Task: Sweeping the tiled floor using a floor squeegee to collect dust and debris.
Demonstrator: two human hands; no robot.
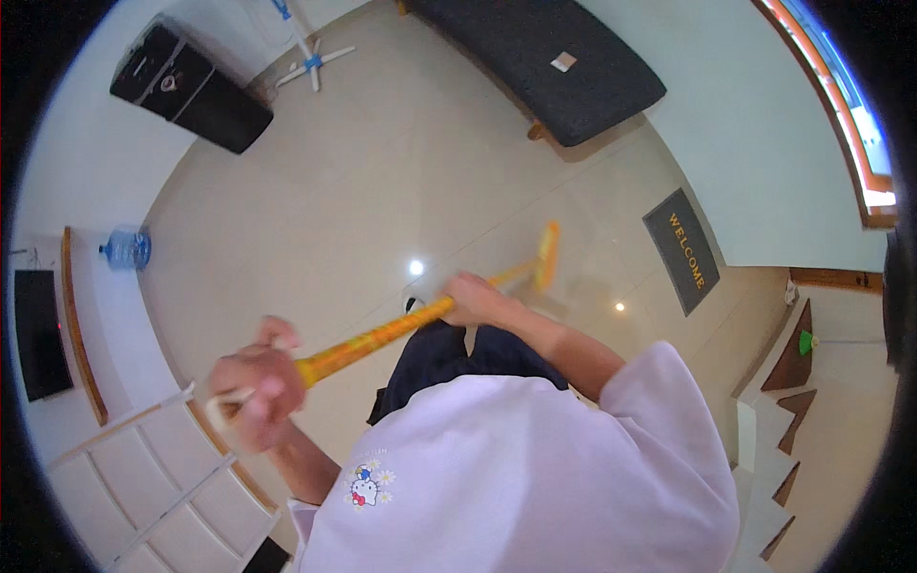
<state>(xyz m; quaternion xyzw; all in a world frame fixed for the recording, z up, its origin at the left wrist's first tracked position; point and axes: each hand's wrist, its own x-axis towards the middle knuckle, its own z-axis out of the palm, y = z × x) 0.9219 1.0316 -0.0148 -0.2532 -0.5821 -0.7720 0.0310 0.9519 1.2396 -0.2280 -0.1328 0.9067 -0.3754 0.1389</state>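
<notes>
A yellow-orange patterned pole [382,334] runs slantwise across my body, from the lower left to the upper right. My left hand [256,390] is closed round its upper end, with a thumb or finger raised and blurred by motion. A pale loop [229,403] shows by that hand. Farther along, my right hand [475,298] grips the pole in front of my dark trousers. Beyond it the pole ends in a narrow orange crosspiece [546,256] near the tiled floor [315,210]. The crosspiece is blurred, so I cannot tell whether it is a mop or a broom.
A dark padded bench [573,72] stands at the far side. A grey doormat [680,250] lies to the right, near stepped stairs [778,458]. At the left are a black cabinet-like box [196,91], a white stand base [313,63] and a blue water jug [126,249].
</notes>
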